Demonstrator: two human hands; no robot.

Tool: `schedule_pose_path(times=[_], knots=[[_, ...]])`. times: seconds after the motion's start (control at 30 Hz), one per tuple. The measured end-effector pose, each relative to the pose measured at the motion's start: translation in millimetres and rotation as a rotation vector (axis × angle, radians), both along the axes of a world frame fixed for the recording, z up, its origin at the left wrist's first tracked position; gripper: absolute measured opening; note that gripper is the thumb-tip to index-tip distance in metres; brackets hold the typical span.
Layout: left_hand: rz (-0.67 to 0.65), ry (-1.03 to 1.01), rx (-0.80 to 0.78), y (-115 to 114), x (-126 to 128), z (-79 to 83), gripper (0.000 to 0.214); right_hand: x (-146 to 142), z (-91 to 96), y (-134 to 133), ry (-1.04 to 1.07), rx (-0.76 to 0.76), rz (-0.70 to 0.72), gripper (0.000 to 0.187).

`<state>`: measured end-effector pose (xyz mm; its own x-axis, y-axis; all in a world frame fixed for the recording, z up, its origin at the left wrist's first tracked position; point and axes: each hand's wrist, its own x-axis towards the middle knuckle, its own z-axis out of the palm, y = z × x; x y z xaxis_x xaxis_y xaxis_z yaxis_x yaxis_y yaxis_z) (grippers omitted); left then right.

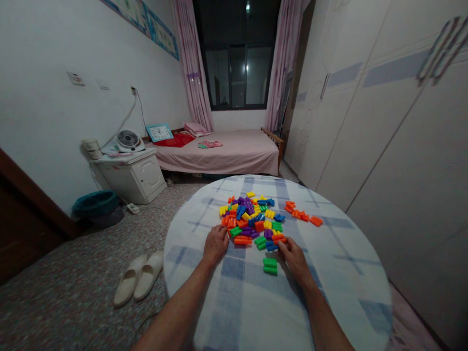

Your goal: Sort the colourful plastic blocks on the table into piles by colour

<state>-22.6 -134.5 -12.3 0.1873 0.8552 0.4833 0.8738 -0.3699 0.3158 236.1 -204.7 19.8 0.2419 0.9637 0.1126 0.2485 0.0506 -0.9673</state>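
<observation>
Close together, the left hand [215, 244] and right hand [295, 259] touch the block pile [252, 219] at its near edge on the desk [329, 273]. I cannot tell what either grip holds. Loose green blocks [270, 266] lie between them, and orange blocks [302, 214] sit apart beyond.

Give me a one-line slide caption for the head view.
Left hand and right hand at the near edge of a coloured block pile on a round table; green blocks lie apart.

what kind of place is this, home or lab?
Most likely a home bedroom: a bed under a curtained window, a wardrobe along the right wall, slippers on the floor. Toy blocks lie on a round cloth-covered table.
</observation>
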Motion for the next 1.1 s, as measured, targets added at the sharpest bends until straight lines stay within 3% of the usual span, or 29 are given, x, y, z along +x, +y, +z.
schedule_pose_path(times=[0.13,0.3,0.4,0.53,0.7,0.8,0.9,1.03,1.1], knots=[[-0.029,-0.013,0.007,0.4,-1.0,-0.6,0.024,-3.8,-3.8,0.8,0.112,-0.037,-0.036,0.039],[-0.092,-0.045,0.098,-7.6,5.1,8.6,0.031,-0.9,-12.7,5.4,0.109,0.058,-0.006,0.041],[-0.22,-0.019,0.141,-22.9,28.2,19.9,0.034,1.4,-15.3,8.0,0.091,0.077,0.003,0.04],[-0.427,0.034,0.128,-43.0,77.6,27.1,0.049,-2.7,-11.8,6.6,0.191,0.045,0.098,0.037],[-0.315,0.034,0.015,-47.3,113.8,17.2,0.043,-5.7,-7.9,3.9,0.181,0.054,0.094,0.03],[-0.302,0.007,0.021,-45.2,108.3,12.8,0.038,0.1,-6.9,3.9,0.166,0.072,0.011,0.028],[-0.301,-0.019,0.048,-44.4,87.2,11.7,0.037,8.9,-5.1,2.8,0.106,0.069,-0.094,0.027],[-0.252,-0.04,0.088,-44.5,49.0,9.1,0.03,18.3,-5.4,0.8,-0.139,0.047,0.014,0.02],[-0.212,-0.052,0.105,-44.6,33.5,6.9,0.028,22.1,-8.3,2.6,-0.137,0.018,0.025,0.021]])
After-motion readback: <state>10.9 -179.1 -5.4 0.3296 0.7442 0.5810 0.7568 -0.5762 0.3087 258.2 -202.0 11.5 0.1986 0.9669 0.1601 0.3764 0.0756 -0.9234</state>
